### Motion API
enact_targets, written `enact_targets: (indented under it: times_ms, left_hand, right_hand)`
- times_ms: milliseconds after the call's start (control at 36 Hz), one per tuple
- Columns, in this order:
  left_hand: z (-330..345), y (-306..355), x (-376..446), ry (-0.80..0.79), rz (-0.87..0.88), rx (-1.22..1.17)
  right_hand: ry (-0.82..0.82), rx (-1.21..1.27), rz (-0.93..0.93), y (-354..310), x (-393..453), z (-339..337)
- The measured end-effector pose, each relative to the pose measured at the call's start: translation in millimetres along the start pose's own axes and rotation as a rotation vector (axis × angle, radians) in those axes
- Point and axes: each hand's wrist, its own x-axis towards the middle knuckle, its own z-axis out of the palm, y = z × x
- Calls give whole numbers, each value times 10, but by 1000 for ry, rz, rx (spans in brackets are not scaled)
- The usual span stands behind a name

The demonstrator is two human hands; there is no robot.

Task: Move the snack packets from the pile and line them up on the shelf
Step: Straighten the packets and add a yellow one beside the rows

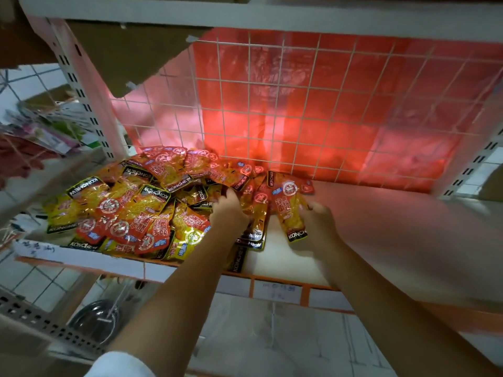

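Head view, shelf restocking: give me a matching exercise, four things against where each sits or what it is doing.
Things:
1. left hand
2. right hand
3. pile of snack packets
4. wire grid

Places or states:
A. back of the shelf, upright
B. left part of the shelf
C. at the pile's right edge, on packets
D. on a lone packet right of the pile

Pairs: 1-C, 2-D, 3-B, 4-A
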Motion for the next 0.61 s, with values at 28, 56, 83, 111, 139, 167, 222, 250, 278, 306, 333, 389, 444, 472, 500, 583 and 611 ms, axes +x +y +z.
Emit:
enact_targets:
  times_ms: [28,56,83,111,139,167,222,250,278,306,333,389,444,472,500,583,611]
  left_hand:
    - [-7,-6,-7,-8,-5,18]
    - [-18,-13,-17,-20,-13,44]
    - [-24,-22,-25,-36,-28,71]
    - [-30,-26,-41,-49,-39,100]
    - [-27,-30,-56,-52,-43,130]
    - [-25,-32,-72,-48,-40,156]
    - [-21,-49,-90,-29,-45,175]
    - [-13,-64,-88,-29,-56,166]
    - [-16,-72,-101,-30,-66,150]
    - [0,-96,-107,-24,-66,119]
    - [20,-123,-123,-2,-52,66]
    - [76,-183,-180,62,0,-82]
    - [117,-237,-262,105,47,-224]
    - [119,-251,-301,100,60,-272]
    - [117,-260,-334,92,71,-316]
    - [75,-237,-424,94,98,-473]
    - [54,-206,-465,92,121,-546]
  right_hand:
    - [-10,43,27,18,-33,-11]
    - [-14,81,53,36,-74,-18]
    - [-16,113,79,54,-109,-22]
    - [-19,137,99,72,-146,-22]
    - [-24,151,111,87,-180,-24]
    - [-27,155,117,99,-210,-25]
    - [-21,134,107,117,-255,-32]
    - [-12,112,91,124,-268,-40]
    - [-8,87,74,121,-290,-49]
    - [-6,62,53,128,-307,-59]
    - [-3,43,35,138,-325,-71]
    - [-6,50,30,178,-350,-97]
    - [-19,98,51,219,-380,-123]
    - [-24,119,61,241,-384,-133]
    - [-29,131,73,254,-388,-140]
    - [-36,217,100,249,-423,-159]
    - [-39,250,100,248,-427,-178]
